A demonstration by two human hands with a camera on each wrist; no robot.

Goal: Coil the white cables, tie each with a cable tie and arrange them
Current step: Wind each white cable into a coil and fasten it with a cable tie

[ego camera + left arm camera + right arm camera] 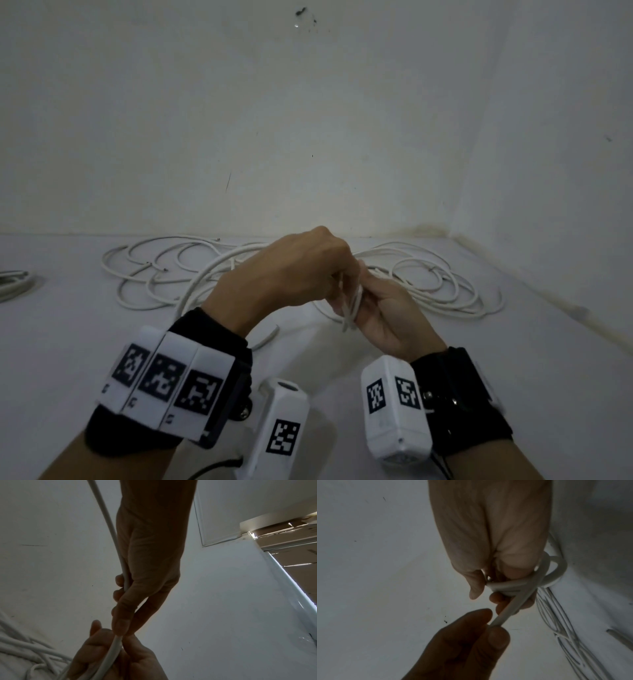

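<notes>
Fingers (498, 639) of both hands pinch one white cable (508, 614), winding loops; next, I think, another loop.

Both hands are held up close together, fingertips almost meeting. The left hand (294, 270) is turned knuckles-up, wrist bent, thumb and forefinger pinched on a white cable (508, 614). The right hand (387, 311) is kept palm-up just below it, fingers curled round loops of the same cable. Black straps with marker blocks are worn on both wrists.
</notes>
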